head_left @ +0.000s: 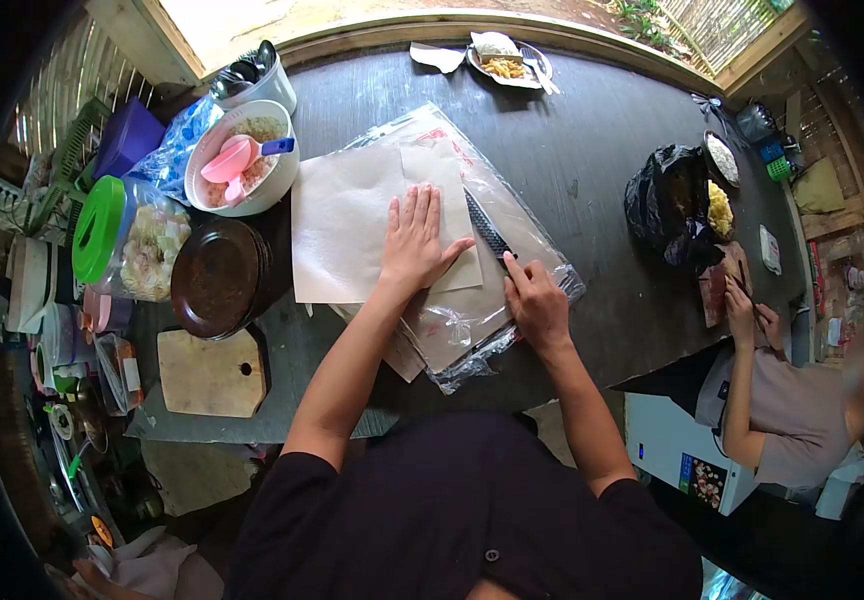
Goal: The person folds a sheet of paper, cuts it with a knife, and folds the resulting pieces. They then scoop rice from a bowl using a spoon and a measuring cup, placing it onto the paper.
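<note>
My left hand (417, 240) lies flat with its fingers stretched out on a sheet of brown wrapping paper (342, 220). In my right hand (537, 305) is the handle of a knife (487, 228), its dark patterned blade pointing away from me along the paper's right side. Part of the blade is hidden at the paper's edge. Beneath lies a stack of more paper in a clear plastic wrapper (522, 235), with red print showing through.
Left stand a white tub (195, 180) with pink scoops, a green-lidded jar (102, 232), dark plates (217, 280) and a cutting board (207, 375). A plate of food (542, 68) is at the back. Right, a person (792, 400) works beside a black plastic bag (664, 195).
</note>
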{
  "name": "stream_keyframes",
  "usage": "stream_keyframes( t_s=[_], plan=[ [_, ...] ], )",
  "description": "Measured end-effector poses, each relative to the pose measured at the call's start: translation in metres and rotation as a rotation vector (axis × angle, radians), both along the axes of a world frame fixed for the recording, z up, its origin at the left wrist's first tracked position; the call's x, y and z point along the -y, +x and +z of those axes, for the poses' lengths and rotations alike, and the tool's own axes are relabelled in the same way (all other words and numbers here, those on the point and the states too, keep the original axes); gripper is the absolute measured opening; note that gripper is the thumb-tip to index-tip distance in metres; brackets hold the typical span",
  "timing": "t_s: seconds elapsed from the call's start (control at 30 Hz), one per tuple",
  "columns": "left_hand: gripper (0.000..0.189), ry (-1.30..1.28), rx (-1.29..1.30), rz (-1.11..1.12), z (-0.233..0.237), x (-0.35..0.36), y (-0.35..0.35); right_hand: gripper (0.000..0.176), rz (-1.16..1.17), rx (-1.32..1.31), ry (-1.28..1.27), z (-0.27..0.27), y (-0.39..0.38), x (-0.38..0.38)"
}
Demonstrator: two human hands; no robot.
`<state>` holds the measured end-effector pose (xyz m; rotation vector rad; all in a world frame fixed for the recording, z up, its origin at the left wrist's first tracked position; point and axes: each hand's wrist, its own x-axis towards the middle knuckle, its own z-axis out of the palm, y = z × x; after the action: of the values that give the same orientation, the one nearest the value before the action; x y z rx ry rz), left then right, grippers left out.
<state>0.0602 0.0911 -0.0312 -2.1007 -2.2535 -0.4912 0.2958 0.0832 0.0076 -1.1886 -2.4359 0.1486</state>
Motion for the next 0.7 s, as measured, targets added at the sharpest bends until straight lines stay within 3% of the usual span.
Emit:
stream_keyframes(
  t_s=[0.7],
  plan=[
    [0.103,0.047,0.003,-0.006,0.001,0.001,0.000,0.037,-0.017,-0.028,0.033,-0.009,-0.036,-0.062]
  ],
)
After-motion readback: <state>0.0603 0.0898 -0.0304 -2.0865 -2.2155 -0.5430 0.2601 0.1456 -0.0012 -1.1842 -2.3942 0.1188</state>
